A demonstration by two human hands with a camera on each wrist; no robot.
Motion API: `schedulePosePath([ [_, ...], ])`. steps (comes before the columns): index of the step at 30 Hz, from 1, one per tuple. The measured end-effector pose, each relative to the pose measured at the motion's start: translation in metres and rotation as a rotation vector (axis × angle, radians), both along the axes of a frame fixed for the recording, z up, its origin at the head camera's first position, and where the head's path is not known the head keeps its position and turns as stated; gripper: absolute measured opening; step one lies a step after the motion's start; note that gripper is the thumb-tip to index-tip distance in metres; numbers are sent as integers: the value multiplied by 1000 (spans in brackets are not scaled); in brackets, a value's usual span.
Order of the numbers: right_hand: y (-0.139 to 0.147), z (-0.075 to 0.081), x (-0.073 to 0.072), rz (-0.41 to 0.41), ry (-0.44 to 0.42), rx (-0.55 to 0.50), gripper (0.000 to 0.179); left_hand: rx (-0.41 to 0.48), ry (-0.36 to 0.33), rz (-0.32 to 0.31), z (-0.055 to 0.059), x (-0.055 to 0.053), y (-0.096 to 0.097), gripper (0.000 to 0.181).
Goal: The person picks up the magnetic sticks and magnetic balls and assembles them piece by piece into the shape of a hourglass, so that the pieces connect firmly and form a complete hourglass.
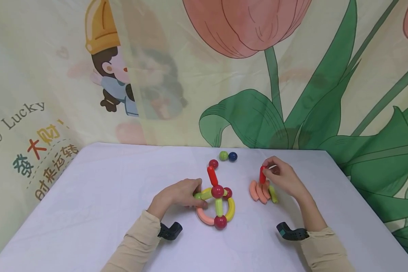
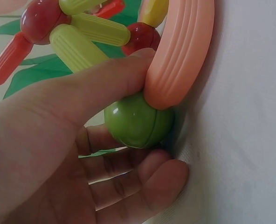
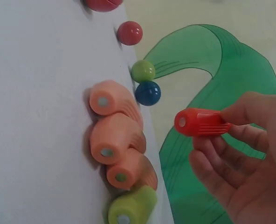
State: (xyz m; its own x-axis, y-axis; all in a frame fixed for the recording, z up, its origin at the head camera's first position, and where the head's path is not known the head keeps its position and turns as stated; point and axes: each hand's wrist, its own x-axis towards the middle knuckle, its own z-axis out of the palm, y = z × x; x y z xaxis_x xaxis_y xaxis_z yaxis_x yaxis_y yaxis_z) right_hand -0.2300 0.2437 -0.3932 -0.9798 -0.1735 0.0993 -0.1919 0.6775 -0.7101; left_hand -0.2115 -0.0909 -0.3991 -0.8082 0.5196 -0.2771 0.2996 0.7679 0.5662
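Note:
My left hand [image 1: 181,193] grips a structure of magnetic sticks and balls at its left side. Its thumb lies where a green ball [image 2: 138,121] meets a curved peach stick [image 2: 182,51], and the other fingers curl behind the ball. Dark red balls [image 1: 220,222] join yellow-green straight sticks [image 1: 219,207] and a curved yellow stick [image 1: 231,209] in this structure. One red stick [image 1: 212,176] juts from its upper ball. Over to the right, my right hand [image 1: 283,176] pinches another red stick [image 3: 203,122] between thumb and fingers, above the loose sticks.
Several curved peach sticks [image 1: 253,190] and a yellow-green stick [image 1: 273,194] lie side by side below the right hand. Behind the structure are a loose red ball [image 1: 213,164], a light green ball [image 1: 223,155] and a dark blue ball [image 1: 232,156]. A printed cloth hangs behind the white table [image 1: 98,177].

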Motion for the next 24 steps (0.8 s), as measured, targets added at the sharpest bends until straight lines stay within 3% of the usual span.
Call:
schedulePosePath([
  [24,-49,4,13,67,52,-283,26,2,-26,16,0,0,0,35],
])
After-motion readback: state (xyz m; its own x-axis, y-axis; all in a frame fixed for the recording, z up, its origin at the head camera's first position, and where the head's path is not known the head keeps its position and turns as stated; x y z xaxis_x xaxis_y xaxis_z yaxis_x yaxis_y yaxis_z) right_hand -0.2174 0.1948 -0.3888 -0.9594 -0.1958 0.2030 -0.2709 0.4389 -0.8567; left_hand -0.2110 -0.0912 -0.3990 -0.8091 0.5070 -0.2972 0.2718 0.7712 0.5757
